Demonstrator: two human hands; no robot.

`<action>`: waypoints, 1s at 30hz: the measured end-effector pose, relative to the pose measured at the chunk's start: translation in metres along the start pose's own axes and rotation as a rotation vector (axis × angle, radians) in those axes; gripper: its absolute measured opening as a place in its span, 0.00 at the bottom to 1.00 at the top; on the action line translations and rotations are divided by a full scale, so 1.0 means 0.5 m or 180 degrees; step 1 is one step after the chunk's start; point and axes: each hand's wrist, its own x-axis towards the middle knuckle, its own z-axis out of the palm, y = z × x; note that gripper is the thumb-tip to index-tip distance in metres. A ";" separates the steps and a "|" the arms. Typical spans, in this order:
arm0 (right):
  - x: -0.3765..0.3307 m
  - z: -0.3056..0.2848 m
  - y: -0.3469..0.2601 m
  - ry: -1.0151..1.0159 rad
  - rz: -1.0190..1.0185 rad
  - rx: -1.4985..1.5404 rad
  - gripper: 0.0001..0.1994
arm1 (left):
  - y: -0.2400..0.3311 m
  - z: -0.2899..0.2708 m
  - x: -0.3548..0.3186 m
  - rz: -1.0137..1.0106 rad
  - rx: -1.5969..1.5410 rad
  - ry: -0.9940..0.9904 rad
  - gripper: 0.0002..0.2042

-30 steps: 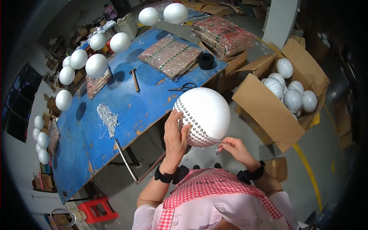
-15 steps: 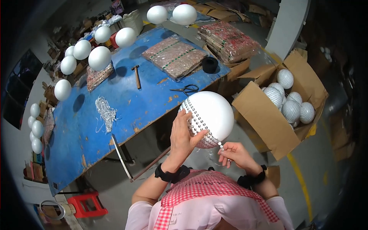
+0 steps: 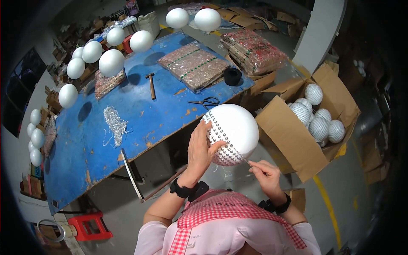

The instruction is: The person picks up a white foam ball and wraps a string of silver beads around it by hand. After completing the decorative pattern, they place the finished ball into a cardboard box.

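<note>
Left hand (image 3: 203, 148) cups the large white foam ball (image 3: 233, 132), fingers spread over its beaded rows | right hand (image 3: 264, 174) pinches a thin bead strand (image 3: 243, 159) beneath it | ball held beside the blue table (image 3: 102, 140) | likely light, dentable; best palmed on bare foam.

Right hand (image 3: 265, 173) dropped below white ball (image 3: 231, 134), drawing thin bead strand down from it.

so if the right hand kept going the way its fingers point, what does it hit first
Most likely the white ball: the right hand points up-left at its beaded underside, close by, though depth is hard to judge.
</note>
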 end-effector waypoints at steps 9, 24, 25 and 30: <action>0.010 -0.006 0.009 -0.0818 0.2264 0.1633 0.06 | -0.002 -0.020 -0.019 0.0158 -0.0088 -0.0404 0.41; -0.021 0.019 -0.021 0.0242 0.0795 0.0433 0.05 | -0.023 -0.022 -0.019 -0.0202 -0.0356 -0.0484 0.44; -0.023 0.021 -0.013 0.0284 0.0953 0.0568 0.04 | -0.023 -0.022 -0.019 -0.0192 -0.0384 -0.0482 0.44; -0.024 0.033 0.011 0.0397 0.1416 0.0893 0.05 | -0.019 -0.024 -0.019 -0.0238 -0.0371 -0.0506 0.44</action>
